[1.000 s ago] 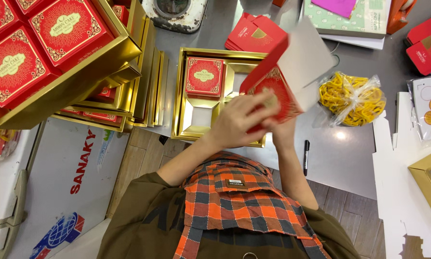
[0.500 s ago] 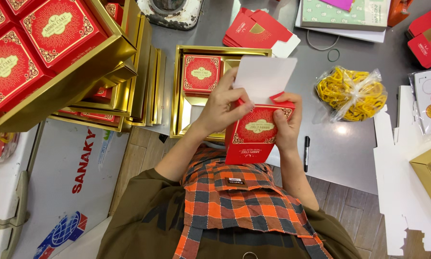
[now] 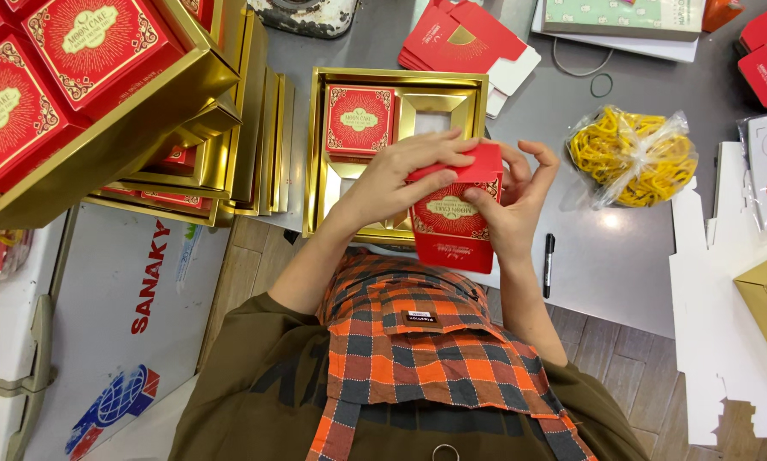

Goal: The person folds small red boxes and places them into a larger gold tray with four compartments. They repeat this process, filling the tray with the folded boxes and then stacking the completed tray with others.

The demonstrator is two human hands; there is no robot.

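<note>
Grey table (image 3: 640,248) carrying everything, largest first. Stacked gold trays (image 3: 119,137) sitting at far left, loaded with square red boxes (image 3: 93,43). Open gold tray (image 3: 324,154) lying just ahead of the hands, holding one finished red box (image 3: 360,119) in its upper left compartment, the compartment beside that one showing bare. White die-cut cardboard (image 3: 717,341) lying along the right edge. Clear bag of yellow rubber bands (image 3: 631,154) resting right of the hands. Flat red box blanks (image 3: 460,38) lying piled beyond the tray. Small red box (image 3: 453,226) being held upright in the air over the tray's near edge, close to the chest. Left hand (image 3: 401,175) curling over the box's top, fingers pressing down the lid flap. Right hand (image 3: 516,205) gripping the box's right side, thumb on the patterned front, fingers raised behind. Black marker (image 3: 548,265) lying just right of the right wrist.
</note>
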